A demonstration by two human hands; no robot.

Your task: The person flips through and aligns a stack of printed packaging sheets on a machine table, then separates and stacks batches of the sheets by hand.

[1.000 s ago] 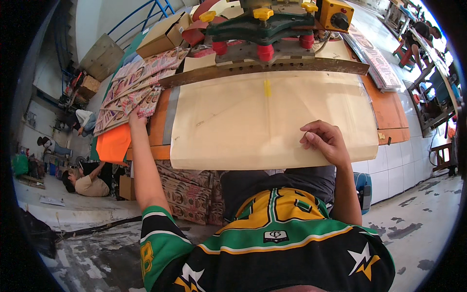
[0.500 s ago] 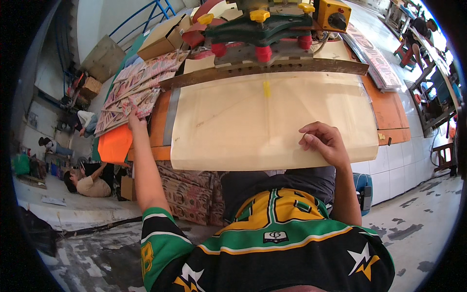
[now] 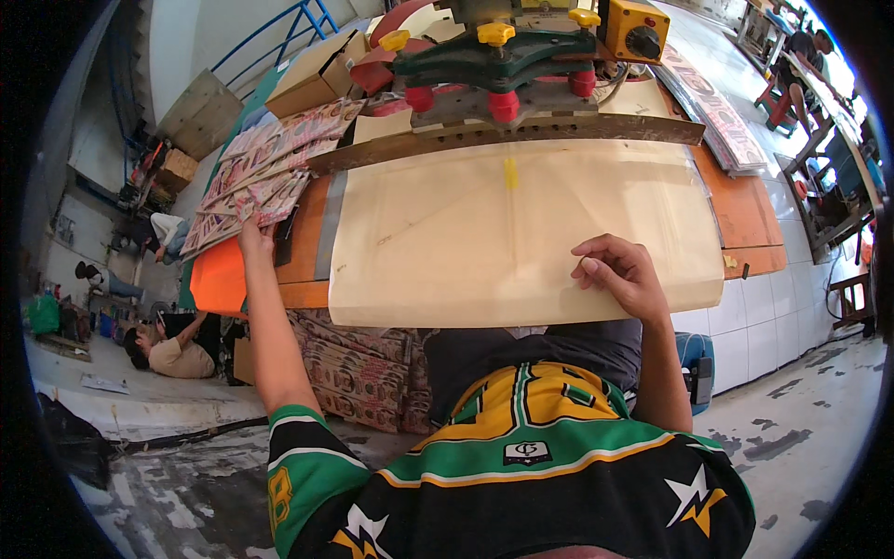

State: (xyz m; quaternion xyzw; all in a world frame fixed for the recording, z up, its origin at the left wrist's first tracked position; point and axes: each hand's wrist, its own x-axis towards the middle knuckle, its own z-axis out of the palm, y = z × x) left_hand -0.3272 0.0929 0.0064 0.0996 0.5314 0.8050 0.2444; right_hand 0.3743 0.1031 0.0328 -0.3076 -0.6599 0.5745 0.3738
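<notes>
My left hand (image 3: 254, 237) is at the lower edge of a pile of flat packets printed in pink and red (image 3: 270, 158). Its fingers close on the nearest printed packet (image 3: 265, 207); the fingertips are partly hidden. Over the front right of a wide cream sheet (image 3: 447, 233), my right hand (image 3: 619, 272) is loosely curled with nothing visible in it. The sheet lies flat, its front edge hanging over the table edge, with a short strip of yellow tape (image 3: 510, 172) near its far side. An orange sheet (image 3: 220, 278) lies left of my left wrist.
A press head (image 3: 498, 56) with yellow knobs and a long metal bar (image 3: 615, 127) spans the sheet's far edge. A control box (image 3: 638, 30) sits upper right. More printed packets lie right (image 3: 712, 107) and below the table (image 3: 358, 368). A person (image 3: 177, 352) sits on the left floor.
My left hand has shifted slightly toward me and left along the packets' edge. A dark strip now shows right of the pile. My right hand and the cream sheet have stayed put.
</notes>
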